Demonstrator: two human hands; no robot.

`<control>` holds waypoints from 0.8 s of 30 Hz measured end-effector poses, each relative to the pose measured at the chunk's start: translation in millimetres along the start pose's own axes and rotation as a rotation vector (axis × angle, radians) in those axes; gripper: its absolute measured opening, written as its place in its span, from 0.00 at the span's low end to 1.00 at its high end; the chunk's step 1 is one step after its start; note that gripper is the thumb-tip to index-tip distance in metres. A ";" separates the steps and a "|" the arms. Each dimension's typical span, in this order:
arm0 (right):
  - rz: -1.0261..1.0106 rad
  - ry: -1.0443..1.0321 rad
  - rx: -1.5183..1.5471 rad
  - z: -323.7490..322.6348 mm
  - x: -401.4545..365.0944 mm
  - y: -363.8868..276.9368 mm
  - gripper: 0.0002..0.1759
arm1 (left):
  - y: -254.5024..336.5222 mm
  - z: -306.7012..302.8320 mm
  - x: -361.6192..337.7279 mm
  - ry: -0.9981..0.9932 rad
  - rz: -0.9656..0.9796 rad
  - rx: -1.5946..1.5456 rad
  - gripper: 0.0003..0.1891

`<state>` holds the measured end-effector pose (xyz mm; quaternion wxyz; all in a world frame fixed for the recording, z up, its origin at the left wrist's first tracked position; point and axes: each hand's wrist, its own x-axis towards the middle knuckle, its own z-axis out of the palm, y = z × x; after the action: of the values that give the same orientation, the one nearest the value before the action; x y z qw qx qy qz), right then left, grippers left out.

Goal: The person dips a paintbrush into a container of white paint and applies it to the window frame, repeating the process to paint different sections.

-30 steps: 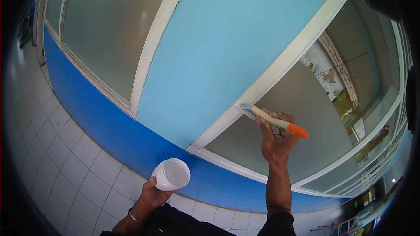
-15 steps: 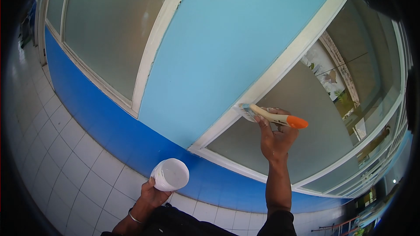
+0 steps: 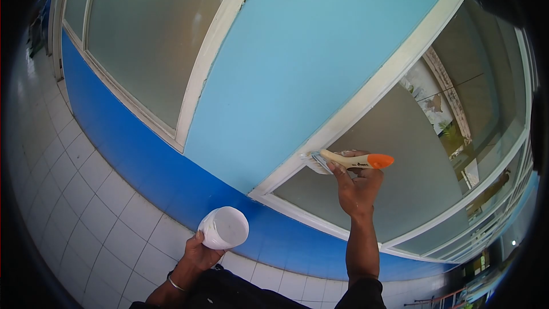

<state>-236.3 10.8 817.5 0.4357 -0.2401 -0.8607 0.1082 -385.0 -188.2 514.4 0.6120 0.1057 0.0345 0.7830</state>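
My right hand [image 3: 359, 186] is closed around a paintbrush [image 3: 359, 161] with a cream handle and an orange end. Its bristles touch the white window frame [image 3: 337, 123] that runs diagonally between the light blue wall panel [image 3: 297, 51] and a frosted glass pane [image 3: 377, 160]. Lower down, my left hand [image 3: 200, 252] grips a white paint tub [image 3: 225, 228], tilted so that its open top faces me. White paint shows inside. The tub is in front of the dark blue lower wall [image 3: 148, 160], apart from it.
To the left is another frosted window [image 3: 154, 40] in a white frame. Pale floor tiles [image 3: 103, 206] curve along the wall's foot. Reflections show in the glass at the right. An orange ladder-like object [image 3: 449, 298] lies at the lower right.
My right hand has moved the paintbrush slightly down and left along the white frame. My left hand and the paint tub have hardly moved. The view has shifted a little.
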 end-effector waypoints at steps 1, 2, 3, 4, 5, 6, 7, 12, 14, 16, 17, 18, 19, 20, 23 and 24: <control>0.029 0.025 0.047 0.5 2.3 -0.8 0.17 | -0.2 -0.3 0.4 -0.001 -0.002 -0.002 0.48; 0.060 0.050 0.093 0.6 5.8 -2.9 0.17 | -0.6 -0.6 0.4 0.000 -0.006 -0.005 0.48; 0.091 0.075 0.140 0.5 8.9 -5.2 0.18 | -0.9 -0.8 0.5 0.000 -0.010 -0.007 0.48; 0.066 0.117 0.154 0.0 12.0 -7.2 0.17 | -1.0 -1.1 1.1 0.001 -0.012 -0.004 0.49; 0.040 0.158 0.169 -1.5 15.1 -9.3 0.16 | -0.9 -1.0 1.5 0.002 -0.014 -0.001 0.49; 0.015 0.198 0.184 -3.5 16.8 -10.9 0.15 | -0.5 -1.1 1.4 0.004 -0.014 0.002 0.49; -0.007 0.246 0.191 -6.9 17.1 -11.5 0.17 | 0.2 -1.1 0.8 0.008 -0.015 0.006 0.49; -0.041 0.436 0.330 -35.4 1.4 -19.8 0.22 | 4.7 -5.6 -1.9 0.027 -0.007 0.010 0.50; 0.028 0.449 0.371 -33.3 -18.8 -16.9 0.24 | 7.1 -6.7 -2.7 0.019 0.007 0.012 0.51; 0.148 0.368 0.373 -16.4 -41.6 -12.1 0.25 | 8.8 -9.9 -4.3 0.016 0.025 0.011 0.51; 0.236 0.308 0.408 -6.3 -48.0 -9.2 0.25 | 9.7 -12.8 -5.4 0.016 0.030 0.013 0.51; 0.259 0.271 0.411 1.3 -51.6 -4.6 0.25 | 11.1 -15.7 -5.4 0.016 0.036 0.017 0.51; 0.287 0.236 0.412 7.2 -55.8 -0.3 0.26 | 13.1 -17.1 -6.2 0.005 0.027 0.028 0.51; 0.315 0.203 0.414 13.7 -61.1 4.5 0.26 | 12.9 -20.6 -7.7 0.020 0.022 0.025 0.51; 0.227 0.097 0.298 41.4 -79.8 20.6 0.19 | 13.8 -26.5 -7.6 0.026 0.023 0.011 0.49; 0.209 0.038 0.234 49.8 -86.7 26.1 0.18 | 13.9 -24.0 -7.0 0.019 0.029 0.009 0.48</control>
<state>-224.2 -9.6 717.0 0.4634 -0.2781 -0.8040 0.2481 -401.6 -196.7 492.7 0.5997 0.1016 0.0421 0.7926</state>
